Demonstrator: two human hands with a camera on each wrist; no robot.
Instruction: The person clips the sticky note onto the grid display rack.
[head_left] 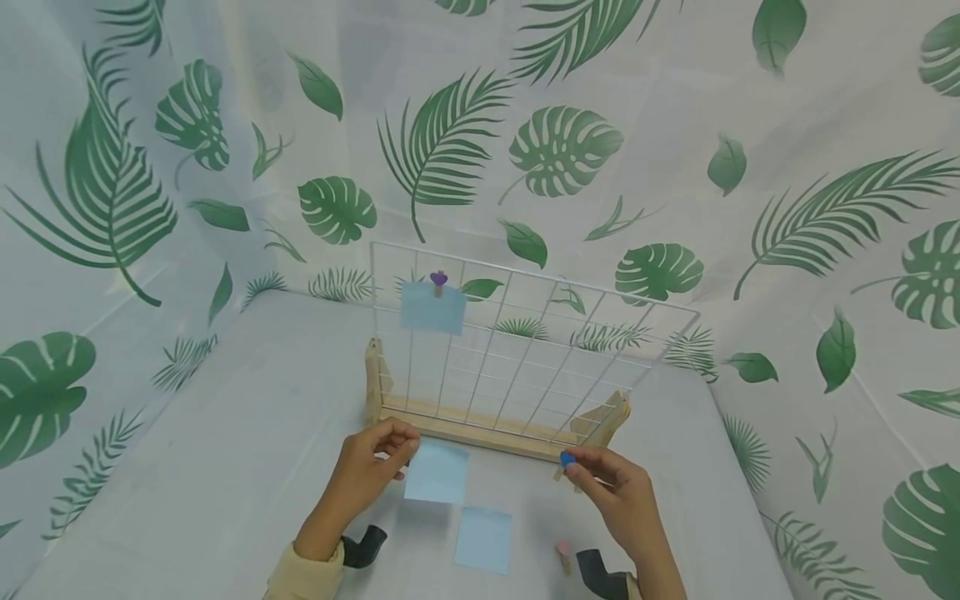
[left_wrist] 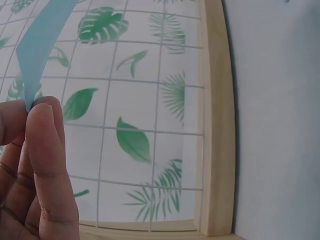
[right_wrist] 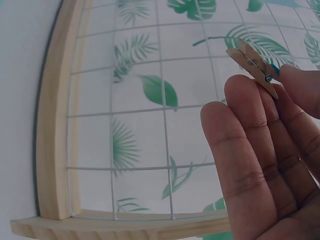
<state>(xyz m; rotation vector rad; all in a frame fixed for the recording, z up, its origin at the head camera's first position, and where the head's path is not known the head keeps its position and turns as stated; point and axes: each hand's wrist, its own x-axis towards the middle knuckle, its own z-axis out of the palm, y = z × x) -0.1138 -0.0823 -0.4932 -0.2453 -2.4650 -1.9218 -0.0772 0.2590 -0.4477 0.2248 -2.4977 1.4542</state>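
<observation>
In the head view my left hand (head_left: 375, 458) pinches a light blue paper note (head_left: 437, 472) by its upper left corner, in front of the wire grid. The left wrist view shows that note (left_wrist: 42, 45) edge-on between thumb and fingertip. My right hand (head_left: 617, 492) pinches a small wooden clothespin (right_wrist: 256, 64) with a blue decoration (head_left: 567, 458); its jaws point away from the fingers. The white wire grid (head_left: 495, 342) stands in a wooden base (head_left: 480, 433). A purple heart clothespin (head_left: 438, 282) fastens another blue note (head_left: 432, 310) near the grid's upper left.
Another blue note (head_left: 483, 540) lies on the white table (head_left: 300, 400), with a pink-topped clothespin (head_left: 564, 557) to its right. Black wrist pieces (head_left: 365, 546) show by both wrists. Leaf-printed white sheets (head_left: 465, 208) hang behind and on both sides.
</observation>
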